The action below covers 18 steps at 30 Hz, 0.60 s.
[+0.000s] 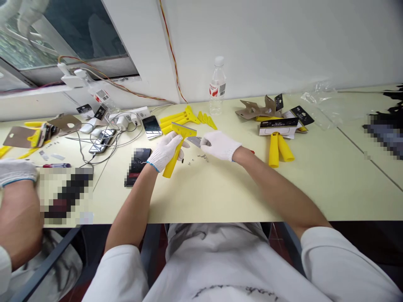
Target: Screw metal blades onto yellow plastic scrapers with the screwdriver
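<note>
My left hand, in a white knit glove, is closed round the handle of a yellow scraper. The scraper's wide head points up and away, with a metal strip along its top edge. Gloved in white too, my right hand pinches a flat grey metal plate just right of the scraper head. Below the hands, several small screws lie loose on the table. Behind them are several yellow scraper handles and small yellow pieces.
A water bottle stands by the wall. Packaged scrapers and brown cardboard lie to the right. Phones, a power strip and tangled cables are on the left. A co-worker's gloved hand is near a screwdriver.
</note>
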Each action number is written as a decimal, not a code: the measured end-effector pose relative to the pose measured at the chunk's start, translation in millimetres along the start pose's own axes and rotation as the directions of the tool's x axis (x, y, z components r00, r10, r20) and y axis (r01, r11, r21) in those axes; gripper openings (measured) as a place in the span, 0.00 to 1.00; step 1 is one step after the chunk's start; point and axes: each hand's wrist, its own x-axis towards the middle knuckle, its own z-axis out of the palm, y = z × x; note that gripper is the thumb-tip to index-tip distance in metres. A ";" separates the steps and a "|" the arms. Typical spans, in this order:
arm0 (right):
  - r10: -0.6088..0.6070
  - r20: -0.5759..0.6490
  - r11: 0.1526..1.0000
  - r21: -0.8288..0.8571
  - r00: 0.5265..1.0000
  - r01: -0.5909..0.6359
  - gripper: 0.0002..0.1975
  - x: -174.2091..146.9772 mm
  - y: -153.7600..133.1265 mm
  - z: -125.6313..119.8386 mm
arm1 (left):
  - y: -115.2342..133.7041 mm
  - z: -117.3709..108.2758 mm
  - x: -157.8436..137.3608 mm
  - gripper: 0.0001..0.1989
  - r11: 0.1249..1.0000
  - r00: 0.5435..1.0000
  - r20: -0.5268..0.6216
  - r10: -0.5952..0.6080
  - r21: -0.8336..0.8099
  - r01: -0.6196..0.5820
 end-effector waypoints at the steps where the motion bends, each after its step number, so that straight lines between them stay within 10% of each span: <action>1: -0.012 0.053 0.999 -0.050 0.999 0.015 0.07 0.2 1.4 2.8 | -0.6 0.3 0.5 0.11 1.000 1.000 0.001 0.000 -0.018 0.000; 8: -0.075 0.162 0.977 -0.185 0.984 0.105 0.06 1.5 2.1 17.5 | -3.0 0.3 2.3 0.12 1.000 1.000 -0.014 0.002 0.022 -0.002; 18: 0.251 -0.071 0.853 -0.456 0.965 -0.255 0.28 -41.8 56.9 -35.8 | -16.1 -9.2 9.2 0.08 0.977 0.982 -0.172 0.084 0.207 -0.047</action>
